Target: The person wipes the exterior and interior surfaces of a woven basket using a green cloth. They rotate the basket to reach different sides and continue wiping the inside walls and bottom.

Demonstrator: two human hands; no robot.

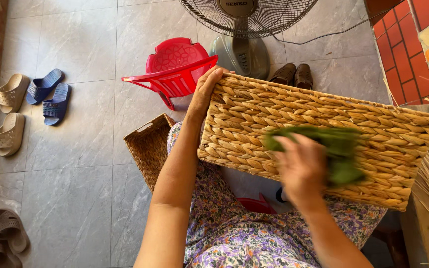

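Woven basket: the tan rectangular braided-straw basket (319, 134) is lying tilted across the person's lap.
Left hand (205, 92): fingers are gripping the basket's far corner.
Right hand (301, 168): blurred fingers are pressing a green cloth (341, 149) against the basket's side.

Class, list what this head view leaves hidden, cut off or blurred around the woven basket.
- Right hand and green cloth: motion-blurred, grip unclear.
- Woven basket: its inside faces away.
- Fan: top cut by the frame edge.
- Smaller basket: partly behind the left arm.
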